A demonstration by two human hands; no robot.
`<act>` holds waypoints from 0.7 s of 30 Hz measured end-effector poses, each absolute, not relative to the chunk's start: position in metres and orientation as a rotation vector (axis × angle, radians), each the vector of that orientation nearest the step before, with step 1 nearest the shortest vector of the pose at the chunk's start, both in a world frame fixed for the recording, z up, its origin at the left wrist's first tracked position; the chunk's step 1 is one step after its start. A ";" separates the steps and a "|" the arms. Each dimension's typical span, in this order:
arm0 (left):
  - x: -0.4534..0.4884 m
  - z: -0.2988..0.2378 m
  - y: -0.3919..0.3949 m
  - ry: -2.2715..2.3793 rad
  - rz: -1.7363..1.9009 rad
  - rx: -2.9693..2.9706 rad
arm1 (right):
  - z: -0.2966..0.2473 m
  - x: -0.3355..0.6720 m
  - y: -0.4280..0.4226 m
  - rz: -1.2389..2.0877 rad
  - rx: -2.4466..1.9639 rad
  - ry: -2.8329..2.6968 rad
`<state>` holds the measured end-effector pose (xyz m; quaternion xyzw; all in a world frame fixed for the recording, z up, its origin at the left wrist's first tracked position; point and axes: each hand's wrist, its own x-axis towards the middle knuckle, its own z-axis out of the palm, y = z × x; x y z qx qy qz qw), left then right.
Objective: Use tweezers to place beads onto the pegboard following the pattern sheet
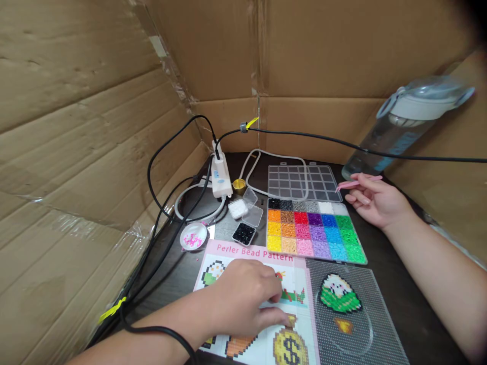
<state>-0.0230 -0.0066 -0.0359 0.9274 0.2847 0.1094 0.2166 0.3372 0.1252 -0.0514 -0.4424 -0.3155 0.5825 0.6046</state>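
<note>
My right hand (376, 200) holds pink tweezers (355, 184) above the right side of the bead box, their tips pointing left. My left hand (251, 294) rests on the printed Perler bead pattern sheet (262, 256). Its thumb stretches to the top of the money bag picture, apart from the curled fingers, and nothing shows in its grip. A clear pegboard (342, 344) lies right of the sheet. On it are a green and white rice ball bead figure (340, 294) and a small yellow-orange bead patch (344, 326). Behind them the compartmented bead box (315, 228) stands open.
Small boxes of white beads (238, 208) and black beads (244, 233) stand left of the bead box, near a dish of pink beads (194, 236). Black cables (304, 134) cross from a power strip (221, 175). A water bottle (395, 132) stands at back right; cardboard walls (304, 56) surround the table.
</note>
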 end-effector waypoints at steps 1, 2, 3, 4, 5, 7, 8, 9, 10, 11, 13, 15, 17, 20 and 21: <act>-0.023 -0.036 -0.007 0.790 0.304 2.565 | -0.052 0.338 0.125 1.343 -1.028 -0.741; -0.023 -0.036 -0.007 0.789 0.304 2.561 | -0.052 0.338 0.126 1.337 -1.032 -0.753; -0.023 -0.036 -0.007 0.787 0.303 2.557 | -0.053 0.339 0.126 1.328 -1.037 -0.764; -0.023 -0.036 -0.007 0.785 0.301 2.552 | -0.053 0.339 0.126 1.318 -1.042 -0.773; -0.023 -0.036 -0.007 0.783 0.299 2.549 | -0.054 0.340 0.126 1.311 -1.049 -0.782; -0.023 -0.037 -0.007 0.783 0.295 2.545 | -0.054 0.339 0.126 1.304 -1.059 -0.790; -0.024 -0.037 -0.007 0.784 0.294 2.543 | -0.054 0.339 0.126 1.305 -1.062 -0.790; -0.024 -0.037 -0.007 0.785 0.296 2.540 | -0.053 0.339 0.126 1.308 -1.065 -0.789; -0.024 -0.037 -0.007 0.784 0.302 2.537 | -0.053 0.338 0.126 1.311 -1.067 -0.787; -0.024 -0.037 -0.007 0.783 0.312 2.534 | -0.052 0.338 0.126 1.315 -1.069 -0.783; -0.024 -0.038 -0.006 0.776 0.339 2.527 | -0.051 0.338 0.126 1.322 -1.071 -0.767; -0.023 -0.038 -0.006 0.768 0.356 2.521 | -0.052 0.338 0.126 1.325 -1.068 -0.754; -0.023 -0.038 -0.006 0.767 0.355 2.518 | -0.052 0.338 0.126 1.322 -1.063 -0.759; -0.023 -0.039 -0.006 0.770 0.346 2.520 | -0.053 0.339 0.126 1.308 -1.067 -0.783; -0.023 -0.039 -0.006 0.770 0.343 2.521 | -0.053 0.339 0.126 1.305 -1.070 -0.786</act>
